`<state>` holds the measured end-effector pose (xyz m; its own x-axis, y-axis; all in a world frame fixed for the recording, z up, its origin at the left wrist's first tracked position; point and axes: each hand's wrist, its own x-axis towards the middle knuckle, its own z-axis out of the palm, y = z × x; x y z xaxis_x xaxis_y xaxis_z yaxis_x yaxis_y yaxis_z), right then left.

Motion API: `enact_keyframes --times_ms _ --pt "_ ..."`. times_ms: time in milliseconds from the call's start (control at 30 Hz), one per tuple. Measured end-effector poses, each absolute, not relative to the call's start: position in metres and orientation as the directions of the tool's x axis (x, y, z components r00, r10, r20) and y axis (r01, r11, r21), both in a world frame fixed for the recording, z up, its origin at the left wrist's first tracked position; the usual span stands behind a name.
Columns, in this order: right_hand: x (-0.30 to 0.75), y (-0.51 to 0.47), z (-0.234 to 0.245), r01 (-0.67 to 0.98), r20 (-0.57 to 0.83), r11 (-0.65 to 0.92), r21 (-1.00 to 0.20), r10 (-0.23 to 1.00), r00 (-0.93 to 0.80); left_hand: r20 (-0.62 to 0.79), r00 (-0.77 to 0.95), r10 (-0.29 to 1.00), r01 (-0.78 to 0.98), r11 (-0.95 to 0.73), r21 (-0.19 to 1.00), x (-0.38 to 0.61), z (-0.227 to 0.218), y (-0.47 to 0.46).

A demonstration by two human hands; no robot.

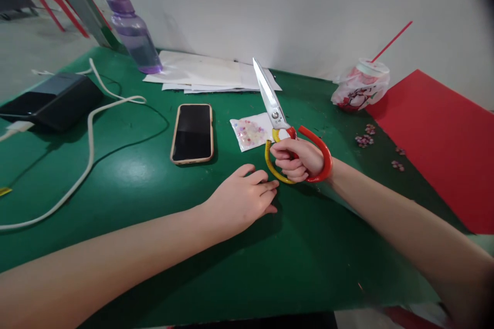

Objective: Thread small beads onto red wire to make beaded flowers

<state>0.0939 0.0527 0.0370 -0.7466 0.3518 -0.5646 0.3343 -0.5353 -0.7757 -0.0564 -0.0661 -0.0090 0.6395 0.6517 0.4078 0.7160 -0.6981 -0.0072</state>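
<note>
My right hand (pixel 295 159) is wrapped round a pair of scissors (pixel 268 95) with large red and yellow handles. Their blades are together and point up and away, over the table. Behind them lies a small clear packet (pixel 250 131) of colourful beads or sequins, partly covered by the scissors. Just left of the handles, my left hand (pixel 245 198) rests low over the green table (pixel 231 277), palm down, fingers loosely bent and apart, with nothing seen in it. A phone (pixel 193 133) with a dark screen lies beyond my left hand.
A purple water bottle (pixel 135 36) stands at the back left beside white papers (pixel 208 72). A black device (pixel 54 100) and a white cable (pixel 91 144) lie left. At right are a bagged cup (pixel 362 85) with a straw, red paper (pixel 436 139) and small flower-like pieces (pixel 364 140).
</note>
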Motion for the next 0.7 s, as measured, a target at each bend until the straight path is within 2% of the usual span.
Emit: enact_keyframes --times_ms 167,333,533,600,700 --pt "0.100 0.061 0.036 0.357 -0.575 -0.535 -0.765 0.319 -0.754 0.402 0.636 0.658 0.719 -0.695 -0.001 -0.056 -0.005 -0.067" --pt "0.112 0.066 0.039 0.266 -0.503 -0.481 -0.836 0.475 -0.722 0.382 0.651 0.656 0.711 -0.704 -0.003 -0.056 -0.005 -0.067" --pt "0.112 0.060 0.034 0.265 -0.452 -0.399 -0.878 0.505 -0.736 0.367 0.642 0.673 0.721 -0.693 0.010 -0.053 -0.004 -0.067" --pt "0.112 0.054 0.035 0.247 -0.400 -0.336 -0.909 0.535 -0.744 0.360 0.643 0.676 0.722 -0.692 0.011 -0.053 -0.003 -0.068" --pt "0.118 0.042 0.046 0.132 -0.254 -0.237 -0.963 0.622 -0.741 0.358 0.637 0.683 0.724 -0.689 0.024 -0.054 -0.003 -0.070"
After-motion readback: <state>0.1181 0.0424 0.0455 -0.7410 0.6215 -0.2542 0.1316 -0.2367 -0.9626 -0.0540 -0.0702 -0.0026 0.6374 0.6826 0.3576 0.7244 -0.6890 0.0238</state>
